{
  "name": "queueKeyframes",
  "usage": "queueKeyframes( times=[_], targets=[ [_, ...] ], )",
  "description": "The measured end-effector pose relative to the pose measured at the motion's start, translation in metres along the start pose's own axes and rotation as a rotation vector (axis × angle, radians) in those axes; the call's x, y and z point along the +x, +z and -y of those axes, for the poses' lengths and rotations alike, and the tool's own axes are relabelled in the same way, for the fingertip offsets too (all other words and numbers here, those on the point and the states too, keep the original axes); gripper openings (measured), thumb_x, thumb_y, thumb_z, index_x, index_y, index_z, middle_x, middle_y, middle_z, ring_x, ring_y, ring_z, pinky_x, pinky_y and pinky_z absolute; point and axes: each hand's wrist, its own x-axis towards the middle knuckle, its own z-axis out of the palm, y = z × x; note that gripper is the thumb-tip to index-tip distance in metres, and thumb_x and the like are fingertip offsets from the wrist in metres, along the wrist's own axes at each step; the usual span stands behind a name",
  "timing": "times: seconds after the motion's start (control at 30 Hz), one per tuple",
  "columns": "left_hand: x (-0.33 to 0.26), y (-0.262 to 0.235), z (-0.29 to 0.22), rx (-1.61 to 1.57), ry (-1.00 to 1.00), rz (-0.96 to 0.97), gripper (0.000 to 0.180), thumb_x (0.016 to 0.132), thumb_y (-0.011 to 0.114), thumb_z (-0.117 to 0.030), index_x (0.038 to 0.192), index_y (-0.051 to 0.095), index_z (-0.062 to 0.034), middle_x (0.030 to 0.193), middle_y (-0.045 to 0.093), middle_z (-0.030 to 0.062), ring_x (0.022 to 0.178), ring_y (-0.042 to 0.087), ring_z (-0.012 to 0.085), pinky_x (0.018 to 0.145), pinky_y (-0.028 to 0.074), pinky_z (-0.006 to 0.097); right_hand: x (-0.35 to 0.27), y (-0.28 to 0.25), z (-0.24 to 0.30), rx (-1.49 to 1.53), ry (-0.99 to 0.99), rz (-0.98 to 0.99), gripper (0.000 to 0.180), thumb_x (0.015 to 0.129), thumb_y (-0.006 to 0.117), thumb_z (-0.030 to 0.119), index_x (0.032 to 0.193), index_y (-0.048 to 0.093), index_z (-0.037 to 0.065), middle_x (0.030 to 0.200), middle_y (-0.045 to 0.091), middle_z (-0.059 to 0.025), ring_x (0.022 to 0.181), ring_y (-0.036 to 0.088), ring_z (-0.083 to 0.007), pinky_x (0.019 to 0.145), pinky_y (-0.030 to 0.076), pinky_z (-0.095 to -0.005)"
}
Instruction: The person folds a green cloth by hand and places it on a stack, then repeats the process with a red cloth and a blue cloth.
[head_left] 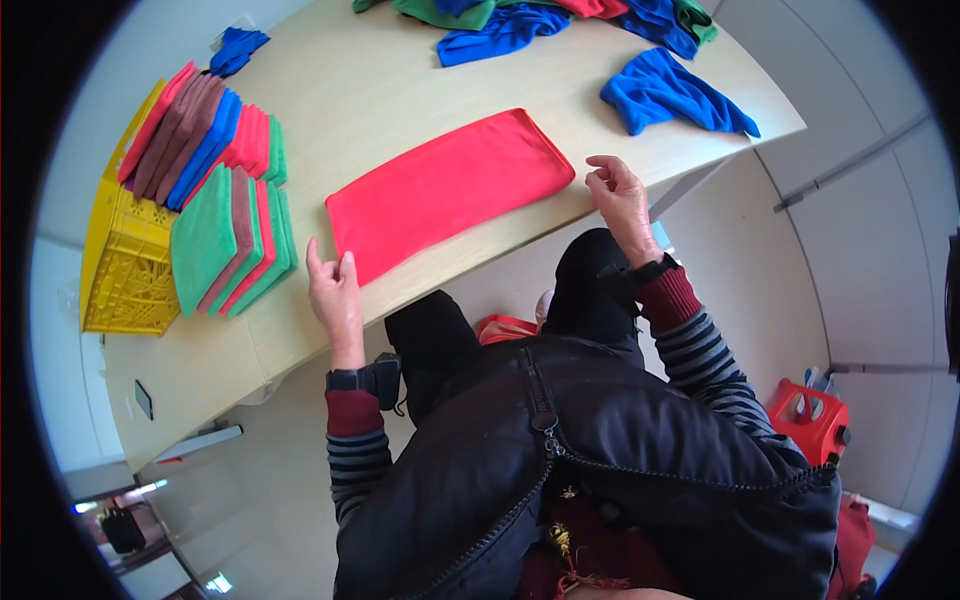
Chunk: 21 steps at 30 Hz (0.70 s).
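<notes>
A red cloth, folded into a long rectangle, lies flat on the pale wooden table. My left hand rests on the table edge just beside the cloth's near left corner, fingers apart, holding nothing. By the cloth's right end my right hand hovers with fingers loosely curled and empty.
Folded cloths in green, red, brown and blue are stacked at the left, partly over a yellow crate. Loose blue cloth and a heap of blue, green and red cloths lie at the far side. A dark phone lies near the table's left end.
</notes>
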Motion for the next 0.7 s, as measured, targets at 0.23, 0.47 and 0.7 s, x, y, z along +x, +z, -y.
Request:
queueKeyframes(
  times=[0.23, 0.47, 0.7],
  targets=[
    [-0.017, -0.009, 0.013, -0.432, -0.081, 0.075, 0.065, 0.093, 0.064, -0.001, 0.151, 0.035, -0.0049, 0.082, 0.060, -0.0015, 0.078, 0.054, 0.0076, 0.074, 0.043, 0.023, -0.006, 0.004, 0.009, 0.096, 0.154, 0.128, 0.021, 0.093, 0.064, 0.012, 0.111, 0.068, 0.002, 0.076, 0.061, 0.0010, 0.065, 0.053, -0.0049, 0.058, 0.045, -0.0216],
    [-0.022, -0.013, 0.010, -0.413, -0.022, 0.157, 0.066, 0.090, 0.061, 0.005, 0.151, 0.037, -0.0063, 0.090, 0.060, 0.0005, 0.086, 0.056, 0.0083, 0.083, 0.044, 0.023, 0.008, -0.005, 0.021, 0.245, 0.289, 0.289, 0.022, 0.092, 0.065, 0.013, 0.111, 0.067, 0.003, 0.074, 0.063, -0.0005, 0.062, 0.056, -0.0070, 0.056, 0.046, -0.0223],
    [-0.020, -0.009, 0.015, -0.365, 0.012, 0.156, 0.065, 0.090, 0.059, 0.008, 0.150, 0.039, -0.0075, 0.092, 0.059, -0.0006, 0.087, 0.055, 0.0078, 0.082, 0.043, 0.022, 0.015, -0.005, 0.028, 0.168, 0.320, 0.394, 0.016, 0.095, 0.064, 0.014, 0.108, 0.067, 0.005, 0.073, 0.061, 0.0023, 0.058, 0.052, -0.0032, 0.048, 0.038, -0.0195]
  ],
)
